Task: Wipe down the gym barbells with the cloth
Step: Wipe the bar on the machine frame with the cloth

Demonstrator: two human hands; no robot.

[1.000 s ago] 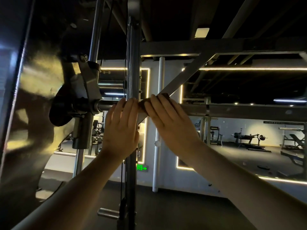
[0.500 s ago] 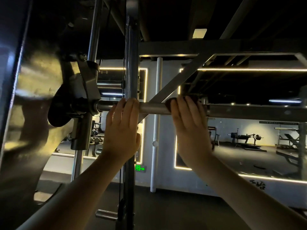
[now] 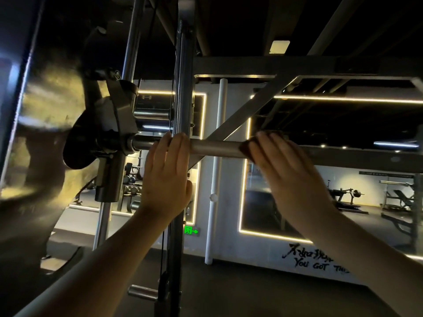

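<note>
Across the rack (image 3: 184, 92): barbell (image 3: 217, 147), horizontal. Your left hand (image 3: 167, 179) curls over it close to the rack; your right hand (image 3: 286, 177), further along, grips the dark cloth (image 3: 245, 149) around the barbell.

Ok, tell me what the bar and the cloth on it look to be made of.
Bar: metal, probably steel, with a smooth satin-grey finish. The bare stretch carries a soft lengthwise sheen and shows no knurling. Cloth: dark brown fabric, matte, draped limply round the bar. The light is too dim to tell its weave or fibre.
</note>
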